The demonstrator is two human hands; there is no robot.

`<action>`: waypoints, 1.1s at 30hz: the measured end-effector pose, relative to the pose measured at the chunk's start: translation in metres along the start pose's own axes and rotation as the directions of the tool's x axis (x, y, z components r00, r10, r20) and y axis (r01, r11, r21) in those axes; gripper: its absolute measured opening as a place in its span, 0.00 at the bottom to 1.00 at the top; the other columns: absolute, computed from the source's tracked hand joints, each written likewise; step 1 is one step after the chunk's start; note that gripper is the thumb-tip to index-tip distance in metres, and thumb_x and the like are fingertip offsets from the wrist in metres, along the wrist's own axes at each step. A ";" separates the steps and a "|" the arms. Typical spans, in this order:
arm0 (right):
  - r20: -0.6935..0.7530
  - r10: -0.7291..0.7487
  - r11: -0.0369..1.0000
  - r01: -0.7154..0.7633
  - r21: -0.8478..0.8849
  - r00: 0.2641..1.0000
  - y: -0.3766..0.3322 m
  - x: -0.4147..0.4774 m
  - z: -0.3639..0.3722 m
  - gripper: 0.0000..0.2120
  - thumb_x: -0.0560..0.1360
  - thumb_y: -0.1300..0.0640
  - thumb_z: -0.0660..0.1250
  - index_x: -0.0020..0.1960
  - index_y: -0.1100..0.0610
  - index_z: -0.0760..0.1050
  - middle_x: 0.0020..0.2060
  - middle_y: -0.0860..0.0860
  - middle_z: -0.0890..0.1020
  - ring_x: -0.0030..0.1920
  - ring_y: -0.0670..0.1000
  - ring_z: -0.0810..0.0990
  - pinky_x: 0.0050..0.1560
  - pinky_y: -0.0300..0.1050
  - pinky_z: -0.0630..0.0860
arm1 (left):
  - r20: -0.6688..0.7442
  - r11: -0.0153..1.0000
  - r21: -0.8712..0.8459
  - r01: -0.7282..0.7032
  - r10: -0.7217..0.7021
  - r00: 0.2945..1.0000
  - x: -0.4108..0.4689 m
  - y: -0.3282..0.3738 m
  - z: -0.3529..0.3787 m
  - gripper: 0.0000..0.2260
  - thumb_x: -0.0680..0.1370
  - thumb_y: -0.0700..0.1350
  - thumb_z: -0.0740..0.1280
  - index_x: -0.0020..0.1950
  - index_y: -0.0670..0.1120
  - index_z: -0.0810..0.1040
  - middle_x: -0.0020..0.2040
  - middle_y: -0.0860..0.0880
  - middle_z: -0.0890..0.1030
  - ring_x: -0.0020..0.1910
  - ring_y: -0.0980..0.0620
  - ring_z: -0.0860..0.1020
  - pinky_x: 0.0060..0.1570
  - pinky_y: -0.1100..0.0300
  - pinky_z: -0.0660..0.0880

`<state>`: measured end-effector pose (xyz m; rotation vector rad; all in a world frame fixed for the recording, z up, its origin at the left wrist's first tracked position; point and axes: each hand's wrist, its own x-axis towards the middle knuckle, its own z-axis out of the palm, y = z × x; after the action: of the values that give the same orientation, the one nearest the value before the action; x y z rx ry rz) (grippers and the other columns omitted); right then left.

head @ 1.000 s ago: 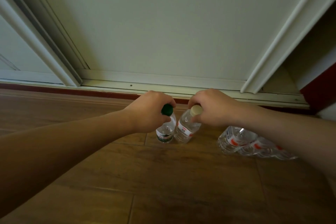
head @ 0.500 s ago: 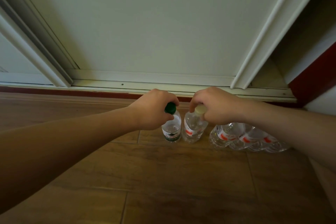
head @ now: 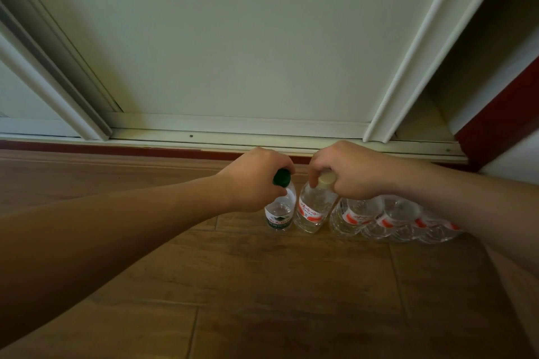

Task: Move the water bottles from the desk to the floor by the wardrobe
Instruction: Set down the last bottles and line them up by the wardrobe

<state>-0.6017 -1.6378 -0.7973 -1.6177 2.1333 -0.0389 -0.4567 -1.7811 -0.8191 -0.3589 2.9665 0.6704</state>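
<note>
Two clear plastic water bottles stand upright on the wood-plank floor, just before the white wardrobe door and its bottom track. The left hand grasps the neck of the green-capped bottle, whose label is white and green; its print is too small to read. The right hand pinches the pale cap of the red-labelled bottle, whose red script is illegible. The two bottles stand close side by side. To their right stands a row of similar bottles, ribbed, transparent, with red-and-white labels, partly hidden by the right forearm.
</note>
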 end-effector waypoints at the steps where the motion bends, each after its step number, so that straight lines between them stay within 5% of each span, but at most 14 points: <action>1: -0.006 0.001 1.000 -0.001 0.008 1.000 0.002 0.000 0.001 0.22 0.68 0.70 0.63 0.51 0.46 0.81 0.53 0.45 0.79 0.55 0.48 0.77 0.55 0.47 0.76 | 0.002 1.000 -0.001 -0.001 0.001 1.000 0.001 0.001 0.001 0.17 0.75 0.44 0.72 0.64 0.50 0.77 0.58 0.52 0.80 0.55 0.53 0.77 0.57 0.57 0.76; 9: -0.075 0.044 0.991 -0.034 0.127 0.996 0.014 -0.002 0.009 0.21 0.69 0.65 0.67 0.55 0.44 0.81 0.54 0.43 0.81 0.55 0.46 0.77 0.54 0.47 0.77 | -0.029 1.000 -0.022 -0.014 0.013 0.999 0.001 0.004 0.005 0.18 0.75 0.44 0.72 0.65 0.50 0.77 0.59 0.52 0.80 0.55 0.55 0.77 0.57 0.60 0.74; 16: -0.154 0.091 0.985 -0.066 0.162 0.984 0.015 -0.003 0.015 0.21 0.72 0.49 0.73 0.63 0.48 0.76 0.56 0.43 0.79 0.53 0.45 0.76 0.50 0.41 0.73 | -0.047 0.997 -0.071 0.015 -0.018 0.999 0.002 0.004 0.007 0.20 0.75 0.46 0.73 0.67 0.49 0.76 0.59 0.52 0.80 0.55 0.55 0.77 0.58 0.60 0.75; 20: -0.185 0.118 0.990 -0.100 0.102 0.976 0.017 -0.002 0.021 0.20 0.72 0.39 0.71 0.59 0.47 0.76 0.50 0.43 0.78 0.48 0.45 0.75 0.44 0.42 0.70 | -0.051 0.996 -0.087 0.028 -0.032 0.998 0.003 0.003 0.008 0.20 0.74 0.46 0.73 0.66 0.49 0.76 0.58 0.52 0.80 0.54 0.56 0.76 0.56 0.62 0.74; 33: -0.155 0.080 0.995 -0.069 0.078 0.985 0.019 -0.007 0.021 0.15 0.73 0.48 0.72 0.59 0.46 0.78 0.53 0.41 0.79 0.53 0.45 0.76 0.54 0.45 0.75 | -0.051 0.995 -0.090 0.045 -0.050 0.997 -0.002 0.000 0.009 0.19 0.75 0.46 0.73 0.65 0.50 0.76 0.57 0.53 0.80 0.53 0.58 0.76 0.52 0.66 0.72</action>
<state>-0.6098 -1.6208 -0.8191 -1.5377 2.2816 -0.2258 -0.4551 -1.7766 -0.8265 -0.4593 2.9738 0.8015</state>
